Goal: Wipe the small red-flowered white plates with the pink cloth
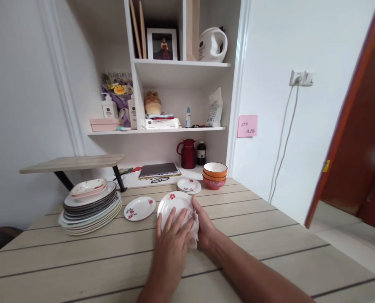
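Note:
A white plate with a red flower (172, 203) is tilted up in front of me, above the wooden table (118, 263). My right hand (205, 225) grips its right edge. Across the plate's face lies my left hand (172, 235), with a pale pink cloth (194, 233) under its index finger side; its thumb is hidden. The cloth bunches between both hands and covers the plate's lower right. Left of this plate, a smaller flowered plate (139, 208) lies flat. Just behind, several small flowered plates (189, 186) are stacked.
At the left stands a tall stack of plates (91, 208) topped by a pink-and-white dish (89, 188), beside a raised wooden stand (73, 162). Stacked bowls (215, 174) sit at the back right. Behind are a laptop (159, 169), glasses (160, 179) and a red jug (188, 154).

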Demonstrator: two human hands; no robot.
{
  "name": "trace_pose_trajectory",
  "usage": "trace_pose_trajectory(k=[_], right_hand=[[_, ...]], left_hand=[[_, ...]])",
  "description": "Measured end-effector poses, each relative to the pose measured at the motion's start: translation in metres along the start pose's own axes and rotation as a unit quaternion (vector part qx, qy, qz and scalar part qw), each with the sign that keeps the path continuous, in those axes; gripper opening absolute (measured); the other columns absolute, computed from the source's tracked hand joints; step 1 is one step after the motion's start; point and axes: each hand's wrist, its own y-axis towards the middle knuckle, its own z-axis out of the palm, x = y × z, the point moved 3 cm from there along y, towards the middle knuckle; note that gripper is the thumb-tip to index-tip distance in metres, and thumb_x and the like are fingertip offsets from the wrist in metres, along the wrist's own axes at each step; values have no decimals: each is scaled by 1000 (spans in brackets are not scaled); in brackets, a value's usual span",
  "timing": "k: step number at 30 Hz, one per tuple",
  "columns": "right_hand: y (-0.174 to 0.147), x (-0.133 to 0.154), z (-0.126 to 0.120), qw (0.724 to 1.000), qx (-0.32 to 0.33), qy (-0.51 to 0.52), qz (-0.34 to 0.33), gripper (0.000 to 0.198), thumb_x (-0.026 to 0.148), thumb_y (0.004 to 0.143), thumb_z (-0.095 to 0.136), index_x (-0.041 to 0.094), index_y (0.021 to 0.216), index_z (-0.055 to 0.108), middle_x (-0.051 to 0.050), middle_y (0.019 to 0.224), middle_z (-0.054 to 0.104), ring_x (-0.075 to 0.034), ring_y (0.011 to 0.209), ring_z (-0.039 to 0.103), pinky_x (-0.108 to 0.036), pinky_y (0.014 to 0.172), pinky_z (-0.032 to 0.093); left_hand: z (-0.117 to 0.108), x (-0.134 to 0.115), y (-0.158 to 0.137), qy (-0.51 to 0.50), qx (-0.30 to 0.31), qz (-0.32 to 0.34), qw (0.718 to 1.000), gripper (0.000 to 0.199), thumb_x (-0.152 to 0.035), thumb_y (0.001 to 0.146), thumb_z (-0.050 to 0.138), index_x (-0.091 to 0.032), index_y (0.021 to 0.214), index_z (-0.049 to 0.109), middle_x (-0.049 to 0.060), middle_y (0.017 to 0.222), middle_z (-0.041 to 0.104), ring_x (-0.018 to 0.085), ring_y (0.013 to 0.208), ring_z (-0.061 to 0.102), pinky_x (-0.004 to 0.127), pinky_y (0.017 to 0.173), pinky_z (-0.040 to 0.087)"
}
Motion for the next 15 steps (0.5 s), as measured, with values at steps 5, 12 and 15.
trace_pose_trajectory(k=[5, 12, 15], right_hand=[[4, 19, -7, 995, -7, 4, -95, 72, 69, 90, 41, 9, 125, 60, -15, 108, 74, -26, 101, 69, -40, 94, 50], [12, 6, -11, 995, 0, -41, -92, 68, 67, 89, 44, 13, 127, 59, -14, 111, 73, -27, 100, 70, -43, 92, 51], [11, -1, -9, 996, 5, -58, -71, 69, 68, 88, 45, 13, 125, 61, -14, 108, 74, -27, 98, 70, -42, 91, 51]], left_hand=[[0, 4, -1, 16, -23, -30, 999, 44, -19, 96, 37, -33, 133, 57, -1, 144, 54, 25, 138, 43, 58, 114, 28], [-3, 18, -3, 39, -55, -118, 991, 42, -20, 97, 35, -26, 131, 59, 5, 145, 53, 26, 140, 40, 58, 114, 29], [-6, 20, -3, 34, -67, -142, 987, 42, -22, 97, 34, -25, 131, 59, 6, 146, 51, 25, 141, 39, 57, 115, 27]])
